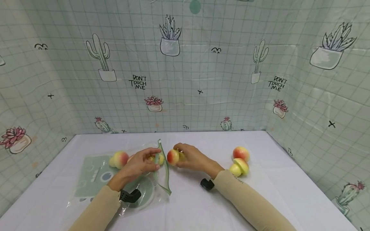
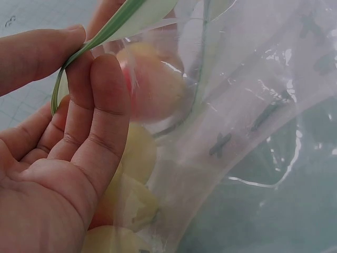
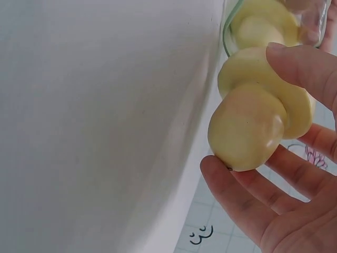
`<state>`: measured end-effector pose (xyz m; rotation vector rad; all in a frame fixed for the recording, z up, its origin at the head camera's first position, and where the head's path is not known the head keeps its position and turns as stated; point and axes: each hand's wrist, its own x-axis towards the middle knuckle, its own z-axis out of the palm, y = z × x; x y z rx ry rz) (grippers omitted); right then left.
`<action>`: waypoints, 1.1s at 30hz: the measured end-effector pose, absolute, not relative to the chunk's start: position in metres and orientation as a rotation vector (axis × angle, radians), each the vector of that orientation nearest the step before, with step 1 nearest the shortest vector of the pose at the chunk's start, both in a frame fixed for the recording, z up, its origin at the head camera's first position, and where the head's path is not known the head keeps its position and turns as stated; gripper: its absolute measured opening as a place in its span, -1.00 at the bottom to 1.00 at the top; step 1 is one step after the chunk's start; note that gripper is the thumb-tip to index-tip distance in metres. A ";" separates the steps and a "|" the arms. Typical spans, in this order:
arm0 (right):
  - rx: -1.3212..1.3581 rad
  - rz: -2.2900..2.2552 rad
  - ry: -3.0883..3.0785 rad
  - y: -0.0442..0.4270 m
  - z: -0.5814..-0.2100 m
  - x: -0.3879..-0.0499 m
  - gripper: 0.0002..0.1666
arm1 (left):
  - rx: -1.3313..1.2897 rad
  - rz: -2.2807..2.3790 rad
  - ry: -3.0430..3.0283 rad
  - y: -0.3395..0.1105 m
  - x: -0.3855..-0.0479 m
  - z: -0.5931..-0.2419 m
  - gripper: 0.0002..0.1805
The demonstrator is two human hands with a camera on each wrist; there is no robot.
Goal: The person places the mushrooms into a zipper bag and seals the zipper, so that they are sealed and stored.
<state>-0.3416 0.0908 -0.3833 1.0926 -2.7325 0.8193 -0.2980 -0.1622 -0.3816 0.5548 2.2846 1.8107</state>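
Note:
My right hand grips a glossy mushroom-shaped piece, with a rounded stem and a wide cap, yellow in the right wrist view. In the head view its cap looks red and yellow, beside the bag's mouth. Thumb and fingers of my left hand pinch the green rim of a clear plastic bag. Inside this bag lie several similar mushroom-shaped pieces, seen through the film in the left wrist view. My left hand partly hides them in the head view.
On the white table, right of my right forearm, a red-and-yellow round piece sits beside a yellow mushroom-shaped one. A grid-patterned cloth with cactus drawings encloses the table's back and sides. Each wrist wears a black camera.

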 end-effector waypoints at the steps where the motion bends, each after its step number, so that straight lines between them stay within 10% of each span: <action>1: 1.094 0.816 -2.733 0.090 -0.383 -0.342 -0.42 | 0.551 1.810 2.287 -0.162 -0.298 -0.381 -0.33; 33: 1.092 0.730 -2.774 0.067 -0.384 -0.345 -0.41 | 0.582 1.820 2.191 -0.161 -0.299 -0.383 -0.31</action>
